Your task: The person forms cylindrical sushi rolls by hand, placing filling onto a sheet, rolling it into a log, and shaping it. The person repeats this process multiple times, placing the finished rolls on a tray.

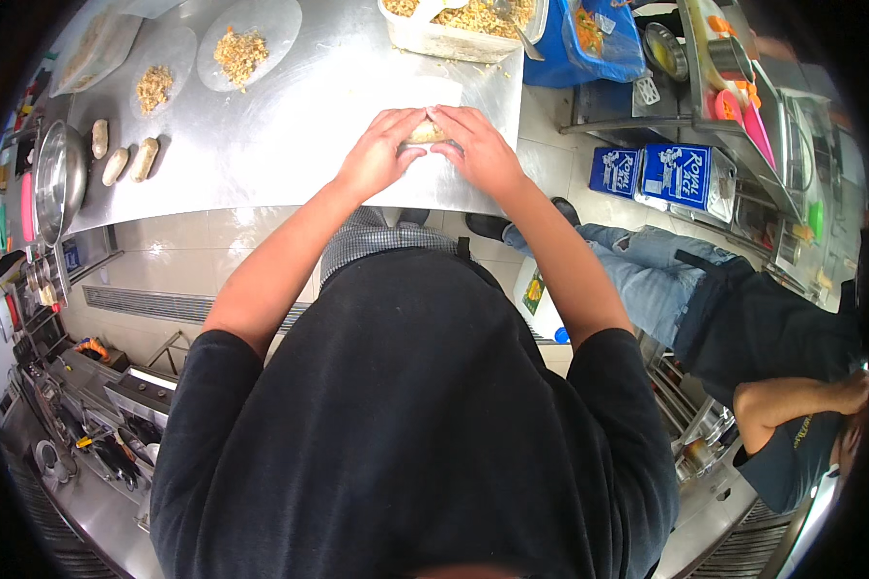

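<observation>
At the near part of the steel table (261, 159), my left hand (382, 148) and my right hand (478, 148) meet at the fingertips around a partly rolled wrapper with filling (427, 132). Both thumbs rest along its near side, and the fingers cover its ends. A pale, flat stretch of wrapper (434, 90) spreads out beyond the fingers. To the left, two round translucent wrappers each carry a heap of chopped filling (240, 56), the smaller heap (154, 88) lying nearer the table's left end. Three finished rolls (145, 159) lie farther left.
A plastic tub of filling (471, 32) with utensils stands at the back right. Beside it is a blue, bag-lined bin (608, 43). A steel bowl (61, 181) and a plastic container (98, 51) sit at the left. Another person (760, 318) stands at my right, near blue tins (677, 172).
</observation>
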`<control>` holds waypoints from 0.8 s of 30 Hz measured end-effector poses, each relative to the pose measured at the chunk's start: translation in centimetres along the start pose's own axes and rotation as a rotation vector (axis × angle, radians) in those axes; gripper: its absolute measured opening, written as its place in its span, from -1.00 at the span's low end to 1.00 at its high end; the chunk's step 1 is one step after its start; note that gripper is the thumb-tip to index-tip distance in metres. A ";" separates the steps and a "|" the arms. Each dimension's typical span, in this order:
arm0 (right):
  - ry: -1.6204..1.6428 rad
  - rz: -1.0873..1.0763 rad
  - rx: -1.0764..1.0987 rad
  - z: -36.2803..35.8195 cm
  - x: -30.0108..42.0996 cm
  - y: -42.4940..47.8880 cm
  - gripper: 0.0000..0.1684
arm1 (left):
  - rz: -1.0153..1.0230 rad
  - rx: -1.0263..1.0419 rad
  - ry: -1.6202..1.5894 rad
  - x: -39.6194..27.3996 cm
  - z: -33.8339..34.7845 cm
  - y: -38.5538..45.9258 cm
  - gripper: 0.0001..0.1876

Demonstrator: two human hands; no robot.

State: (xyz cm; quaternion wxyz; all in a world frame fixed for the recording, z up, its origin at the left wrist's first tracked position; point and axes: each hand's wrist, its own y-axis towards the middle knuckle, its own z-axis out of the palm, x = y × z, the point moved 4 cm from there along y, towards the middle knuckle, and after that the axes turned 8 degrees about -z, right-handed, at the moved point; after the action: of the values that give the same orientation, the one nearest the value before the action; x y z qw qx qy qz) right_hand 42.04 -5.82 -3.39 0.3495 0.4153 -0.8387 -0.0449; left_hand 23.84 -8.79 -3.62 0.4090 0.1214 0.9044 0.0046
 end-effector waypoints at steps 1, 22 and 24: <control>0.010 0.007 0.010 0.0 -0.2 0.1 -0.33 | -0.028 0.008 -0.020 0.5 0.2 0.2 -0.40; 0.049 0.095 0.079 -1.3 -0.6 2.0 -0.43 | -0.094 -0.020 0.044 0.1 -0.6 0.1 -0.36; 0.008 0.039 0.028 -0.8 -0.6 1.2 -0.38 | -0.069 -0.023 0.071 0.2 -0.3 -0.1 -0.35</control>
State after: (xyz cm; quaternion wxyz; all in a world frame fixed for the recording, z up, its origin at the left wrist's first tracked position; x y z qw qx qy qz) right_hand 42.01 -4.42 -2.67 0.3480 0.4039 -0.8457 -0.0246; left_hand 23.45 -8.79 -3.57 0.3779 0.0852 0.9219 0.0050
